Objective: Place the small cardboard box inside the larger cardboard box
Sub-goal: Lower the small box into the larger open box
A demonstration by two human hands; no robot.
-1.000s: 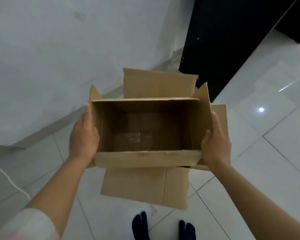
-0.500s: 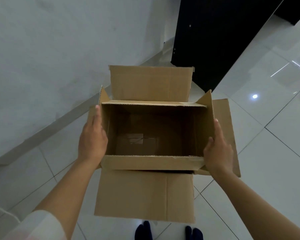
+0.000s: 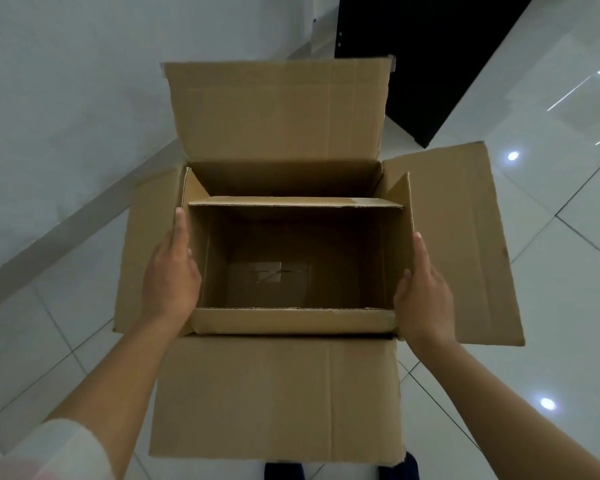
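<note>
I hold the small cardboard box (image 3: 291, 322), open at the top and with nothing in it, between both palms. My left hand (image 3: 170, 278) presses flat on its left side and my right hand (image 3: 423, 296) on its right side. It sits in the mouth of the larger cardboard box (image 3: 278, 396), whose four flaps spread outward around it on the floor. A strip of the larger box's far inner wall (image 3: 284, 178) shows behind the small box. How deep the small box sits inside I cannot tell.
A white wall (image 3: 66, 98) and its baseboard run along the left. A black cabinet or door (image 3: 430, 46) stands at the upper right. Glossy white floor tiles (image 3: 551, 306) lie to the right. My dark-socked feet (image 3: 283, 472) are just behind the near flap.
The small box has come down into the opening of the larger box, whose flaps now surround it. My view has dropped closer. Both hands keep the same hold on the box's sides.
</note>
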